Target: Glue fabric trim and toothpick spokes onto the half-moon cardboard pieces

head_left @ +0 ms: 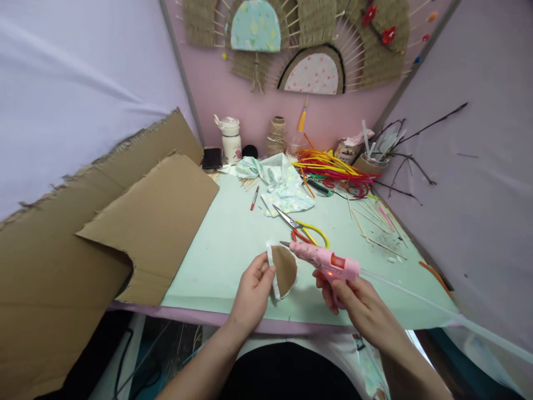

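Gluing seems to be the step in hand. A half-round cardboard piece [285,272], bordered in white, is pinched along its straight side between the thumb and fingers of the left hand [255,280], over the front part of the counter [216,261]. The grip of a pink glue gun [320,258] is clasped by the right hand [353,297], and its nozzle [285,243] is pointed leftward close to the piece's top; whether contact is made cannot be told. For the next move, a steady nozzle seems to be called for, with the pinching fingertips kept clear of the heat. Leftward, bare surface is offered as far as the cardboard sheets [158,216]. Forward, room is narrowed by open scissors [291,222] lying just beyond the gun. Nearer, the counter's front edge is closely approached by both hands.
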`<action>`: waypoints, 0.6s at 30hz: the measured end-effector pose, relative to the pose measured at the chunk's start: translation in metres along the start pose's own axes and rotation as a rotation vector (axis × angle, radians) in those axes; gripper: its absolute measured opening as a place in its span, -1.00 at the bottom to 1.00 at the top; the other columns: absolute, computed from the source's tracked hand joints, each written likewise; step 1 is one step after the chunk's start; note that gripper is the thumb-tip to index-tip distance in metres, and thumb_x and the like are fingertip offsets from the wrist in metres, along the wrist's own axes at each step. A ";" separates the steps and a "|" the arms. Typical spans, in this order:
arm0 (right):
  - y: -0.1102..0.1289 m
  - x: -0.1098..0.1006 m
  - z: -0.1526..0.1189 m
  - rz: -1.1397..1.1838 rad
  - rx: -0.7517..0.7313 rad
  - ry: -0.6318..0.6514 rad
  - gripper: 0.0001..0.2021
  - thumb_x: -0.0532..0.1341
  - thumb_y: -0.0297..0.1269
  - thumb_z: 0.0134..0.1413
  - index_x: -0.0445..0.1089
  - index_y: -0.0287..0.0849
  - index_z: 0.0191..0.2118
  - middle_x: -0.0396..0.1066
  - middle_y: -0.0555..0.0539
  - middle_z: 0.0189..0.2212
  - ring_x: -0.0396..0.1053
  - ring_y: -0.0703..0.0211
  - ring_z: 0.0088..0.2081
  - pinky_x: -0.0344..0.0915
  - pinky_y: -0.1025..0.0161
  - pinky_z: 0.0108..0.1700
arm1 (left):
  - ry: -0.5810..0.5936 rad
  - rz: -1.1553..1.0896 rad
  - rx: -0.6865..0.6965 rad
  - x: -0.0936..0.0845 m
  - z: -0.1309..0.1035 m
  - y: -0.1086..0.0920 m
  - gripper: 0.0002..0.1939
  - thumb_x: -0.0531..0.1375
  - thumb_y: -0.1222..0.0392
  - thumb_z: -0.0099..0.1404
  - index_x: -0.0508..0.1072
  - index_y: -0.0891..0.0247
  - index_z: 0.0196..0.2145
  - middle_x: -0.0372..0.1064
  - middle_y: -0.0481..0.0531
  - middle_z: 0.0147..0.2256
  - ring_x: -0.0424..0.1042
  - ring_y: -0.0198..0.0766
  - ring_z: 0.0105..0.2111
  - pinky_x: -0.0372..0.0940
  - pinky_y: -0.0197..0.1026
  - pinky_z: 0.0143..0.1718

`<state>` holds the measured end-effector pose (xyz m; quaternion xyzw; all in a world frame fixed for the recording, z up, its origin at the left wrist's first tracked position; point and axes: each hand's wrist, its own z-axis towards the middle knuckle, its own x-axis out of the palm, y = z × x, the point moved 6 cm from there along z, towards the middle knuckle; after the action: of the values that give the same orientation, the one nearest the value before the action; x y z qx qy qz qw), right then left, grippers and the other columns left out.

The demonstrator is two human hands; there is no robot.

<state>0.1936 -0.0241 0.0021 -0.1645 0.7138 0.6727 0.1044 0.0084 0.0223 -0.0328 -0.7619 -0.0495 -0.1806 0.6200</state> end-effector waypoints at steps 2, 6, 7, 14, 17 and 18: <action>-0.002 0.004 -0.003 -0.029 0.006 0.012 -0.47 -0.02 0.17 0.27 0.31 -0.16 -0.49 0.33 -0.03 -0.54 0.30 0.21 -0.48 0.28 0.24 -0.37 | -0.001 0.027 0.036 0.001 -0.001 -0.005 -0.60 0.26 0.05 0.25 0.47 0.24 0.01 0.50 0.14 -0.03 0.45 -0.08 -0.01 0.30 -0.17 0.01; -0.006 0.011 -0.006 -0.047 0.033 0.031 -0.48 -0.04 0.17 0.28 0.31 -0.16 -0.45 0.33 -0.03 -0.53 0.31 0.20 -0.46 0.29 0.22 -0.35 | 0.003 0.053 0.065 0.003 -0.002 -0.010 -0.64 0.23 0.09 0.28 0.47 0.24 0.00 0.51 0.13 -0.03 0.46 -0.07 -0.01 0.29 -0.12 0.06; -0.007 0.012 -0.006 -0.050 0.038 0.032 -0.48 -0.05 0.17 0.28 0.31 -0.17 -0.44 0.34 -0.03 -0.52 0.31 0.19 -0.46 0.29 0.22 -0.34 | 0.006 0.060 0.067 0.003 -0.002 -0.010 -0.65 0.22 0.09 0.29 0.47 0.24 0.01 0.51 0.13 -0.03 0.46 -0.07 -0.02 0.30 -0.12 0.05; -0.008 0.015 -0.006 -0.064 0.010 0.049 -0.51 -0.05 0.12 0.31 0.30 -0.16 -0.45 0.33 -0.01 -0.53 0.29 0.20 -0.47 0.27 0.24 -0.35 | -0.004 0.082 0.086 0.004 -0.003 -0.011 -0.68 0.22 0.13 0.28 0.49 0.23 -0.03 0.52 0.11 -0.07 0.47 -0.08 -0.05 0.31 -0.15 -0.01; -0.008 0.016 -0.005 -0.065 0.006 0.046 -0.51 -0.05 0.10 0.31 0.30 -0.16 -0.46 0.33 -0.01 -0.53 0.30 0.21 -0.47 0.27 0.25 -0.36 | -0.011 0.085 0.084 0.004 -0.003 -0.012 -0.69 0.22 0.13 0.28 0.50 0.22 -0.03 0.52 0.11 -0.07 0.47 -0.09 -0.05 0.31 -0.15 0.00; -0.008 0.016 -0.005 -0.064 0.005 0.044 -0.51 -0.05 0.10 0.31 0.30 -0.16 -0.46 0.33 -0.01 -0.53 0.30 0.21 -0.47 0.27 0.25 -0.36 | -0.010 0.089 0.084 0.004 -0.003 -0.012 -0.69 0.22 0.13 0.29 0.49 0.22 -0.03 0.52 0.11 -0.06 0.47 -0.09 -0.05 0.31 -0.16 0.00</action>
<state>0.1822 -0.0306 -0.0110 -0.2018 0.7119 0.6636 0.1105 0.0078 0.0212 -0.0202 -0.7377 -0.0263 -0.1469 0.6585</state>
